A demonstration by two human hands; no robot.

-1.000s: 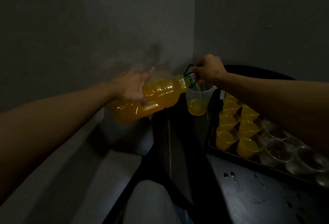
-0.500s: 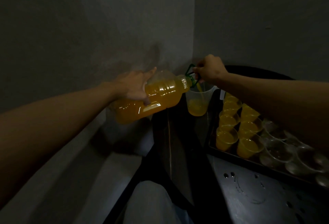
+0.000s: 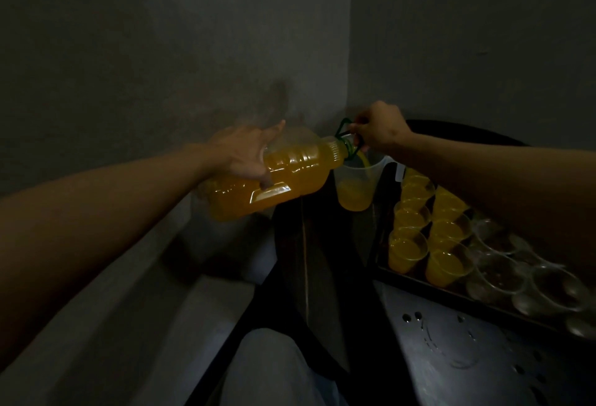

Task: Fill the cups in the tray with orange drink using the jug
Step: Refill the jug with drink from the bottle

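Observation:
A big clear bottle of orange drink lies tipped nearly flat, its neck over a clear plastic jug. Drink streams from the neck into the jug, which is about a third full. My left hand holds the bottle's body from behind, thumb under it. My right hand grips the green carry handle at the neck. To the right, a dark tray holds several cups filled with orange drink and several empty clear cups.
The jug stands in the corner where two grey walls meet. The tray rests on a dark wet metal surface. A pale ledge runs along the left wall. My lap in light cloth shows at the bottom.
The bottle's base has risen a little, so it tips further, and the drink level in the jug has crept up. Both hands keep their hold.

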